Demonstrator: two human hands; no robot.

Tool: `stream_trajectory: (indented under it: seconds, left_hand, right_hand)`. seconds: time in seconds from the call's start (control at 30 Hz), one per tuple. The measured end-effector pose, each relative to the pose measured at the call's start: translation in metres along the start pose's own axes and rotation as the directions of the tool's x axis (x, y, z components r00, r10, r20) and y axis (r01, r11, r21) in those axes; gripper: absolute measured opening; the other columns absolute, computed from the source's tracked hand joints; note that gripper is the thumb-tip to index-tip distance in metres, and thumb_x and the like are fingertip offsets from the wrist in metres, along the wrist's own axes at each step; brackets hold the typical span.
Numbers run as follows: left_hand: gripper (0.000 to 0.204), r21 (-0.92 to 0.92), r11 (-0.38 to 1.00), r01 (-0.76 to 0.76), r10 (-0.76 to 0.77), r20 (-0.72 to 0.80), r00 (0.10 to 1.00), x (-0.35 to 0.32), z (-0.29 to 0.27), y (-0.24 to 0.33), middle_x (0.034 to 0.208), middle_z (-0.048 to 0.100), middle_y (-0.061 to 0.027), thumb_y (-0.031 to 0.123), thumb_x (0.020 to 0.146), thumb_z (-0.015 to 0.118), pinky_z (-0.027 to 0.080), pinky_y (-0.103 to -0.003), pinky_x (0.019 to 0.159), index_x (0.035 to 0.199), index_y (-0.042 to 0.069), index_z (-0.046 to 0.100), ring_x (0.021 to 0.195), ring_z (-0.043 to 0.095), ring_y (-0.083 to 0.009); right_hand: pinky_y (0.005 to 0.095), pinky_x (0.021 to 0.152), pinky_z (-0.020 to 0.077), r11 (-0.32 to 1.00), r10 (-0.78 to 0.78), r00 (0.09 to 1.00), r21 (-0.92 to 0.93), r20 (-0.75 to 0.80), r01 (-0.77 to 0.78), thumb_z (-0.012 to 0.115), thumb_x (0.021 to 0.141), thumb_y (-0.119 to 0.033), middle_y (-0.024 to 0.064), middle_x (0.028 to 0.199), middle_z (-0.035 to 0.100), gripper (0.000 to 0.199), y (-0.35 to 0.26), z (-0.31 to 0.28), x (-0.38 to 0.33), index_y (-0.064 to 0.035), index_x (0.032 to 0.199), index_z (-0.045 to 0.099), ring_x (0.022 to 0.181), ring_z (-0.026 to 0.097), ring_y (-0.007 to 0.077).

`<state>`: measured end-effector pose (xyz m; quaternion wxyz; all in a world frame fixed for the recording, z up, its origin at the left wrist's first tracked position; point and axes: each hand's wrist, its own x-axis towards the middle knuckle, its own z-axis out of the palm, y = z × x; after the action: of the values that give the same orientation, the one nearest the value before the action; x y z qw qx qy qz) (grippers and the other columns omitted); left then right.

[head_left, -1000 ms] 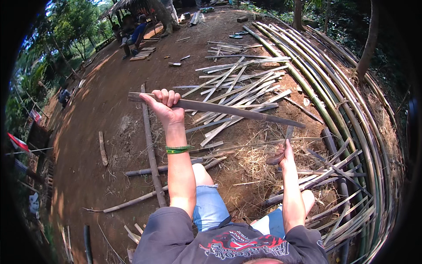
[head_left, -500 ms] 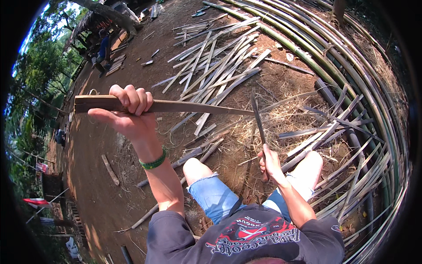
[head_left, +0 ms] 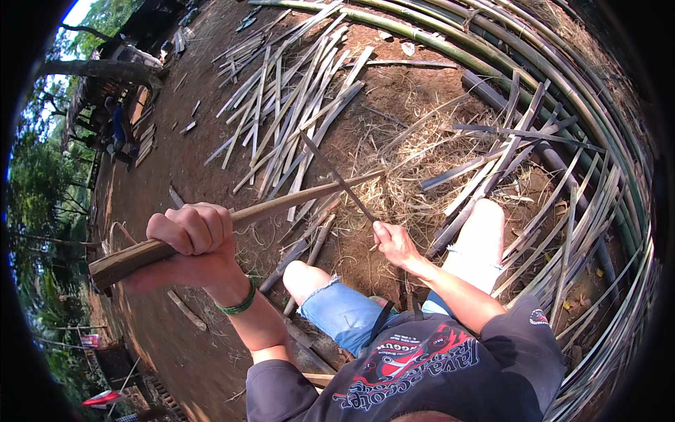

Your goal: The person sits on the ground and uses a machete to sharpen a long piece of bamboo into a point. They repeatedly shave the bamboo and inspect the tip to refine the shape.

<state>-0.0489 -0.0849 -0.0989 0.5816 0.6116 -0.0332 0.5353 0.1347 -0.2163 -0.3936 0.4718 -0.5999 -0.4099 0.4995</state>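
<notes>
We sit on bare dirt ground (head_left: 176, 330), knees up, denim shorts (head_left: 337, 316) closest to the camera. Left hand (head_left: 186, 235) is fully closed around a split bamboo stick (head_left: 281, 204), gripping near its thick butt end; green wristband (head_left: 239, 304) sits just below it. The stick runs up and to the right from the fist, tapering, its thin end out over the dry grass (head_left: 415, 176). Right hand (head_left: 395, 243) is closed on the handle of a long thin blade (head_left: 337, 179); the blade angles up and to the left and crosses the stick, appears to touch it near the thin end, exact contact unclear. Just past our knees: short dark bamboo offcuts (head_left: 302, 246) on the ground. Farther out, a loose fan of pale bamboo slats (head_left: 295, 98). To the right, darker slats (head_left: 506, 155) lie across each other beside our right leg. Far edge: long green bamboo poles (head_left: 492, 35) stacked in a row. Top left, well apart, another person (head_left: 119, 130) by a shelter.
</notes>
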Motion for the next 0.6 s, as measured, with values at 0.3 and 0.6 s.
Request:
stream_trajectory:
  seconds: [0.3,0.6]
  left_hand:
    - [0.076,-0.025,0.999,-0.02,0.016,-0.124,0.992,-0.003,-0.009,0.002,0.046,0.024,0.0033,0.086,0.073,0.046,0.014,-0.026,0.038,0.063,0.011,0.032,0.039,0.018,-0.0088]
    - [0.077,-0.003,1.0,-0.012,0.012,-0.037,0.999,0.011,0.007,-0.011,0.046,0.026,0.0031,0.089,0.07,0.043,0.017,-0.026,0.037,0.068,0.012,0.035,0.037,0.02,-0.0089]
  right_hand:
    - [0.0454,0.054,0.0436,0.941,-0.332,0.942,-0.056,0.042,0.334,0.052,0.097,-0.039,0.0257,0.06,0.054,0.045,-0.089,0.013,-0.019,0.0028,0.082,0.058,0.058,0.058,0.0434]
    - [0.0489,0.077,0.0458,0.928,0.26,0.954,-0.235,-0.149,-0.289,0.041,0.097,-0.052,0.0302,0.078,0.064,0.064,0.082,-0.021,0.044,0.0071,0.088,0.064,0.082,0.065,0.0432]
